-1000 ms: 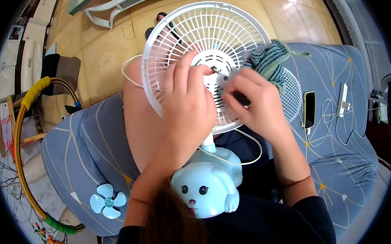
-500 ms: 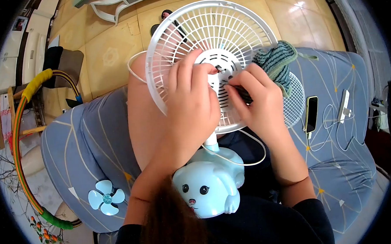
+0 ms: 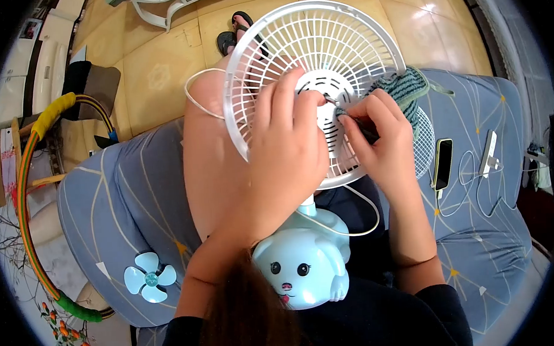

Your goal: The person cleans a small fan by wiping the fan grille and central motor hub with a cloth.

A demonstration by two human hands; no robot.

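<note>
A round white fan grille (image 3: 321, 35) stands on a pale blue dog-shaped base (image 3: 300, 268). My left hand (image 3: 287, 132) lies over the left part of the grille, fingers curled at its slotted hub (image 3: 331, 133); its thumb side touches near the short metal shaft at the hub's middle. On the right of the hub, my right hand (image 3: 383, 134) pinches a corner of a dark green striped cloth (image 3: 403, 88). The rest of the cloth hangs over the grille's right rim. Part of the hub is hidden by my fingers.
Blue fan blades (image 3: 150, 278) lie on the grey sofa cover (image 3: 130, 210) at left. To the right are a second mesh grille (image 3: 424, 143), a phone (image 3: 442, 164) with cable, and a power strip (image 3: 489, 154). A striped hoop (image 3: 24, 209) stands at far left.
The grille, base and both hands have shifted rightward in view. My right hand has stayed by the hub with the cloth, and its fingers now show more clearly.
</note>
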